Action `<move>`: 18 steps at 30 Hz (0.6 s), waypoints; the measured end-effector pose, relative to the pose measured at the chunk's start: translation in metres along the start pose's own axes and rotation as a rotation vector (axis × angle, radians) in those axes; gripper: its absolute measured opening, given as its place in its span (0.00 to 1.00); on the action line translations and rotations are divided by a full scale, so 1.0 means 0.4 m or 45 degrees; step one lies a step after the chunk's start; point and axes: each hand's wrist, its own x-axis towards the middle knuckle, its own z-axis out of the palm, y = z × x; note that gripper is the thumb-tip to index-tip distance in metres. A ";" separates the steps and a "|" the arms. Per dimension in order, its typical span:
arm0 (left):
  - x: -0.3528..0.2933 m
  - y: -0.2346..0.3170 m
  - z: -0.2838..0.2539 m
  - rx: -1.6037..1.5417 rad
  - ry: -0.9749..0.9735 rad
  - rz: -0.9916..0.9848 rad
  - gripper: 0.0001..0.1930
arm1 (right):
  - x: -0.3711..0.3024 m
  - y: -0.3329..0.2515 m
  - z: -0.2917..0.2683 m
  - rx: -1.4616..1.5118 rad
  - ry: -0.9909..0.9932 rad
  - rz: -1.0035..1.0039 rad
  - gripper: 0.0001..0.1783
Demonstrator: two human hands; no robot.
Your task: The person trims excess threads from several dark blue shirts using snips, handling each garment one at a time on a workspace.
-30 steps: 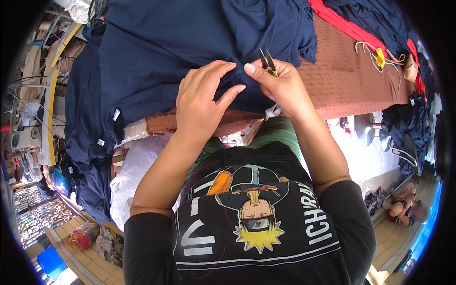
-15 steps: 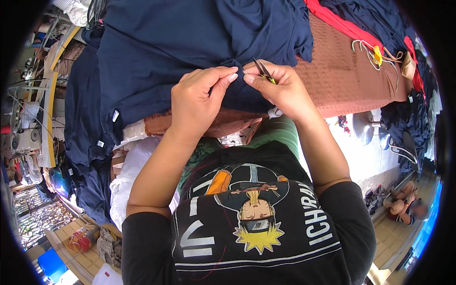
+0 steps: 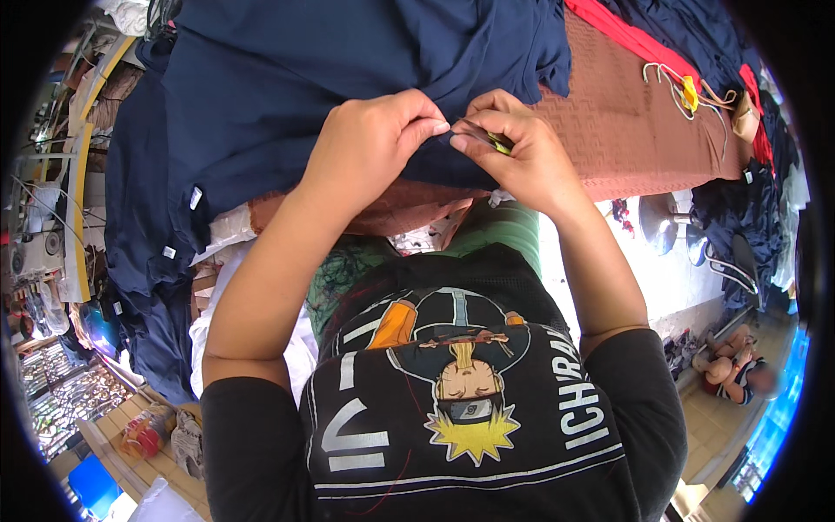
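Navy blue fabric (image 3: pixel 348 52) lies heaped and spread over the table in front of me. Just above its near part, my left hand (image 3: pixel 370 148) is closed in a pinch, thumb against forefinger; whatever is between the tips is too small to make out. Close beside it, my right hand (image 3: pixel 531 157) is closed around small thread snips (image 3: pixel 476 133) with dark blades and a yellow-green handle. The blades lie along my right fingers and point left, toward the left fingertips. The fingertips of both hands almost meet.
A brown patterned cloth (image 3: pixel 622 122) covers the table at right. On it lie a red strip of fabric (image 3: pixel 639 43) and cords with a yellow piece (image 3: pixel 690 94). More navy fabric (image 3: pixel 143 217) hangs down at left. A fan (image 3: pixel 661 222) stands beyond the table; a person (image 3: pixel 739 370) sits at far right.
The snips have swung from pointing up and left to lying nearly level, blades toward my left fingertips. My left hand has shifted slightly right at the tips, its elbow moving left.
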 end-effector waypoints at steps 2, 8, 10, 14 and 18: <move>0.007 -0.008 -0.003 -0.097 -0.073 -0.081 0.06 | -0.001 -0.027 -0.028 -0.081 -0.116 -0.009 0.14; 0.014 -0.005 -0.015 -0.269 -0.184 -0.202 0.07 | 0.018 -0.059 -0.085 -0.198 -0.133 -0.061 0.14; 0.013 -0.003 -0.014 -0.297 -0.176 -0.222 0.06 | 0.027 -0.044 -0.092 -0.238 -0.123 -0.154 0.13; 0.012 -0.003 -0.015 -0.294 -0.178 -0.212 0.06 | 0.053 -0.048 -0.097 -0.366 -0.190 -0.261 0.12; 0.010 -0.001 -0.015 -0.285 -0.167 -0.221 0.06 | 0.075 -0.047 -0.104 -0.405 -0.269 -0.315 0.11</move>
